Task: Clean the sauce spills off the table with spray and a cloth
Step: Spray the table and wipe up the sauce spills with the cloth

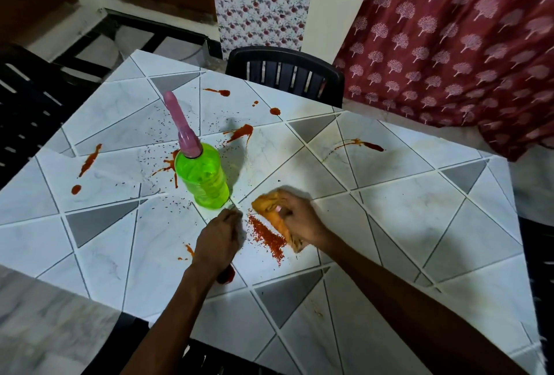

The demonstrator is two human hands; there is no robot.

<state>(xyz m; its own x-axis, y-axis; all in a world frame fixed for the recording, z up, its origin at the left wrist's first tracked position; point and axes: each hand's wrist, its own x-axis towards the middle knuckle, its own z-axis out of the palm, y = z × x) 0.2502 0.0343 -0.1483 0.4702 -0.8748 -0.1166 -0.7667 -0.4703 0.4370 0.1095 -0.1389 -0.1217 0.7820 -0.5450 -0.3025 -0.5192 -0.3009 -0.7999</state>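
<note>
While the right hand (pixel 299 221) grips the bunched orange cloth (pixel 277 215) with fingers curled round it, the cloth presses on the table (pixel 389 209) just beside a grainy red smear (pixel 266 235). Left hand (pixel 218 239) sits low near the base of the green spray bottle (pixel 202 176). Its fingers look curled toward the tabletop, but the blur means I cannot tell whether they pinch anything. The bottle stands upright with its pink nozzle (pixel 180 123) on top. Sauce spills (pixel 242 132) are scattered across the far half and left side of the table, plus one blob (pixel 226 277) by the left wrist. Dark chair (pixel 284 75) at far edge.
</note>
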